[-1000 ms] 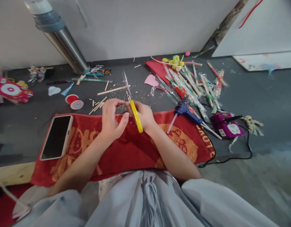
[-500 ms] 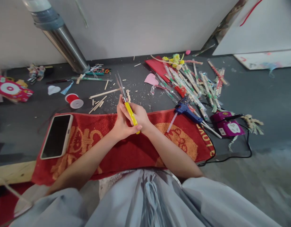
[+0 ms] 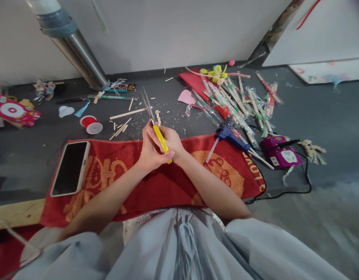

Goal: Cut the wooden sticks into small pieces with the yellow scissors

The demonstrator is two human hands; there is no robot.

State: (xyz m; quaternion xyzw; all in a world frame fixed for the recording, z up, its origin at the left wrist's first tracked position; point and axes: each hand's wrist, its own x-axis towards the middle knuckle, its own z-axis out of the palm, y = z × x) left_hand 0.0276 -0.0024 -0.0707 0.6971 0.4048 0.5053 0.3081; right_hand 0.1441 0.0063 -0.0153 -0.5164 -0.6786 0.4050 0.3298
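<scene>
My hands are together above the red towel's far edge, around yellow-handled scissors (image 3: 160,138). Their two long, thin metal blades point away from me and stand slightly apart. My left hand (image 3: 152,153) is closed, its thumb lying across the lower end of the handle. Pressed against it from the right, my right hand (image 3: 173,143) is closed around the handle too; some of its fingers are hidden. Just left of the blades lies a long wooden stick (image 3: 127,114). Short cut stick pieces (image 3: 121,128) and pale crumbs are scattered on the dark tabletop nearby.
A phone (image 3: 70,168) rests on the red towel (image 3: 133,190). To the right are a blue glue gun (image 3: 232,138), a purple power socket (image 3: 281,151) with a black cable, and wrapped sticks (image 3: 232,99). A red ribbon spool (image 3: 90,124) and metal post (image 3: 83,58) stand left.
My hands keep their grip on the scissors and have shifted very slightly. The long wooden stick near the blades has moved a little to the left.
</scene>
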